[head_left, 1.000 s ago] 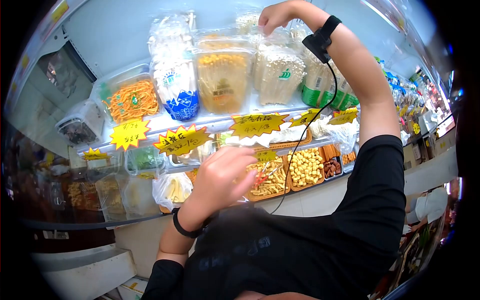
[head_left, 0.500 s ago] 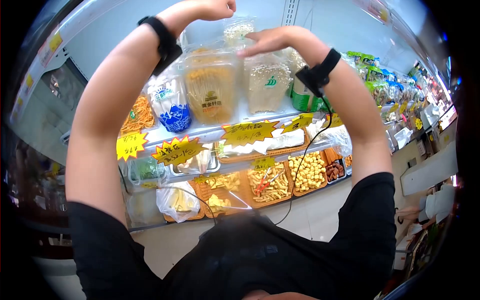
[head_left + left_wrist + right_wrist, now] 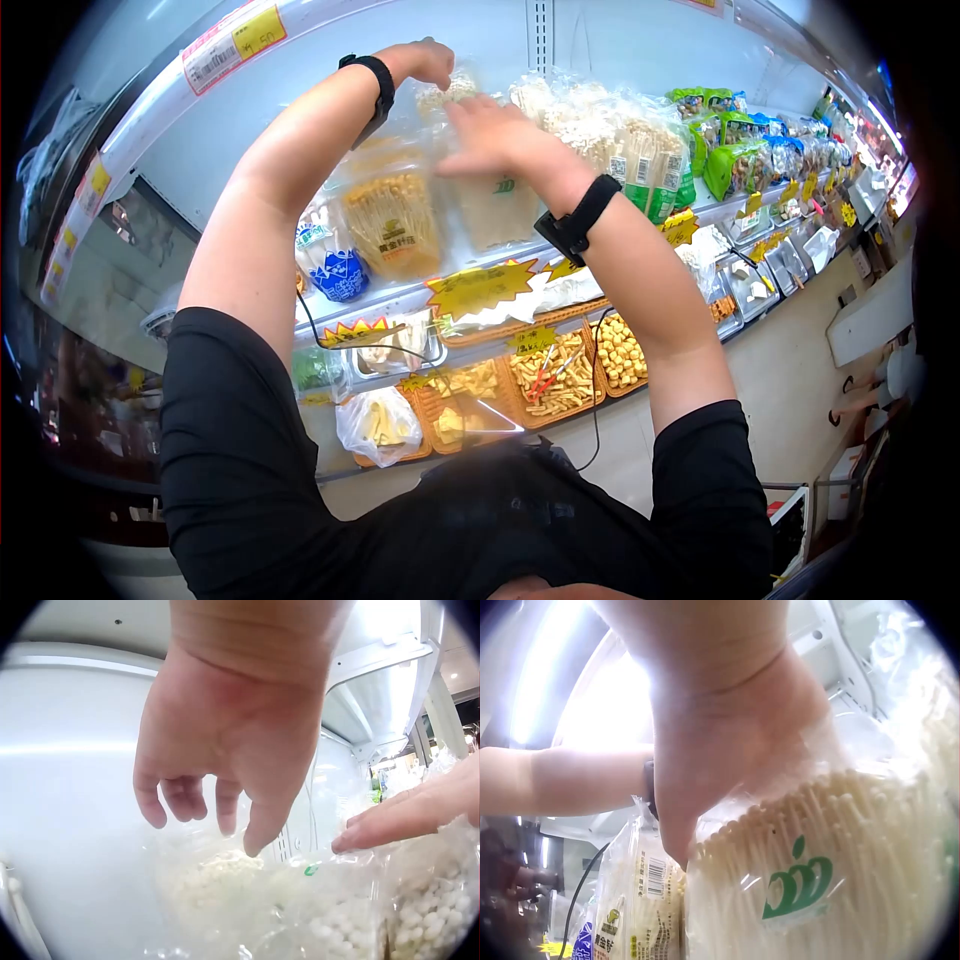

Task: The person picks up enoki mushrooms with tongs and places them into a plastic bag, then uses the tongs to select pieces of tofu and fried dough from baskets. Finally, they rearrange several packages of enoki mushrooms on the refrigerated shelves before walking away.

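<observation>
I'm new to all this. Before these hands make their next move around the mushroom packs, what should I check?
1. Left hand free: ok, its fingers hang loosely and hold nothing.
2. Right hand at the white pack with the green logo: ok, it is at the pack's top.
3. Right hand's grip secure: cannot tell, part of the hand is hidden.
4. Left fingertips clear of the pale pack below them: cannot tell, the clear wrapping blurs the gap.
5. Hands apart from each other: ok, a gap shows between their fingertips.
6. Golden mushroom pack upright: ok, it stands beside the logo pack.
</observation>
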Available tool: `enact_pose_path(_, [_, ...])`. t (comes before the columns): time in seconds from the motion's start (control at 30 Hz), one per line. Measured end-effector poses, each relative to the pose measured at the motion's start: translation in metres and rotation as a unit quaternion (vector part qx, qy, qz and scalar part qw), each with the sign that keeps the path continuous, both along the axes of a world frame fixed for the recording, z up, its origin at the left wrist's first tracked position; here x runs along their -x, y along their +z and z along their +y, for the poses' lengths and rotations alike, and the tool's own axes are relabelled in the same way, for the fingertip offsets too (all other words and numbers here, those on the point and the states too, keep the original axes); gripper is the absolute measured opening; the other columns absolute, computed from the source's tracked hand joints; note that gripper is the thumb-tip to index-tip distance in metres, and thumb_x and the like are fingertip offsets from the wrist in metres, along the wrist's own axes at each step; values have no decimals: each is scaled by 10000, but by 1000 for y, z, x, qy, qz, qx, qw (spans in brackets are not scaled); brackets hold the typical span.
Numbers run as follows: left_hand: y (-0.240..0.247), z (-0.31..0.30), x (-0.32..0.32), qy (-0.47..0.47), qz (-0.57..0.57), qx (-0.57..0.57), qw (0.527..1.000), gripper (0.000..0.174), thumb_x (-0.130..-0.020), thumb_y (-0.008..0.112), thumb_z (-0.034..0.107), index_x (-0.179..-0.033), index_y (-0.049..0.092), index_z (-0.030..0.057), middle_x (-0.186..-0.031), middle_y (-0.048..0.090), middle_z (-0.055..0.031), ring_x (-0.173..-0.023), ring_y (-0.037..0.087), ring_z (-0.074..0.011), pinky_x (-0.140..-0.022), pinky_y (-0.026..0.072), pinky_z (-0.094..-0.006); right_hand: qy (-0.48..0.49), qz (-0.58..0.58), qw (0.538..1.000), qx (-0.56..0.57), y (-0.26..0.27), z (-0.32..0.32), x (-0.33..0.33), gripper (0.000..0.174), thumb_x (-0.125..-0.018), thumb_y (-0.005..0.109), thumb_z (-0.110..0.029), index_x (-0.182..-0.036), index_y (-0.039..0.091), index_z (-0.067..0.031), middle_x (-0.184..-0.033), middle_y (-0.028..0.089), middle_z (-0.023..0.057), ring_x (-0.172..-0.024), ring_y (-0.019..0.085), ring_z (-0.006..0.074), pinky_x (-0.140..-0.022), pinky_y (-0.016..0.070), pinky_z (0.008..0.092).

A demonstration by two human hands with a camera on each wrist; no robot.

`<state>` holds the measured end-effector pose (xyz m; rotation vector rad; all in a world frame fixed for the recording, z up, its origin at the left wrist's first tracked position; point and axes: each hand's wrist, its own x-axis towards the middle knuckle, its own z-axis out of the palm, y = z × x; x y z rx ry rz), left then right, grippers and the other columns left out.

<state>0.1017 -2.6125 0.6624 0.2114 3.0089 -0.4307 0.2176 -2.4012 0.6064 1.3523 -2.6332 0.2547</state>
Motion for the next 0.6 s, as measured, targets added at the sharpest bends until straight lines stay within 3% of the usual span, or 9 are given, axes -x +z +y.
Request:
enact_pose_path(0.17, [-1, 12, -11, 37, -31, -107, 993, 758, -747, 763, 238, -1422, 460, 77, -1300, 605, -139, -1049, 631, -285, -753, 569, -425, 3, 15, 1000, 22, -6, 3, -2, 982, -763, 639, -617, -1487, 364, -13, -1492, 429, 226, -1420, 368, 349, -1127, 348, 517])
enact_pose_path(0.37, [11, 34, -43, 71, -37, -108, 991, 609, -770, 749, 223, -1332, 587, 54, -1214, 648, -132, -1104, 617, -269, -794, 600, -394, 16, 7, 1000, 25, -6, 7, 0, 979, -761, 636, -614, -1491, 363, -22, -1501, 421, 224, -1426, 362, 346, -1127, 340, 520])
enact_pose_path(0.47, [21, 28, -54, 91, -77, -195, 973, 559, -783, 714, 200, -1299, 616, 10, -1164, 652, -127, -1060, 631, -255, -809, 605, -389, 21, -4, 999, 27, -5, 8, 0, 975, -756, 639, -606, -1490, 366, -26, -1501, 421, 225, -1426, 362, 342, -1125, 341, 523])
enact_pose_path(0.57, [12, 21, -51, 92, -115, -201, 969, 551, -791, 701, 187, -1308, 610, 17, -1145, 659, -114, -1060, 632, -256, -818, 601, -379, 27, -6, 999, 24, -6, 8, 0, 983, -747, 645, -609, -1491, 367, -30, -1500, 417, 230, -1425, 362, 342, -1123, 344, 523])
enact_pose_path(0.6, [11, 19, -54, 76, -104, -210, 969, 384, -815, 700, 237, -1164, 687, 76, -1064, 646, -66, -999, 606, -231, -799, 604, -403, 26, -4, 999, 25, -6, 8, 0, 993, -741, 648, -618, -1492, 368, -32, -1502, 412, 231, -1425, 361, 347, -1124, 345, 521])
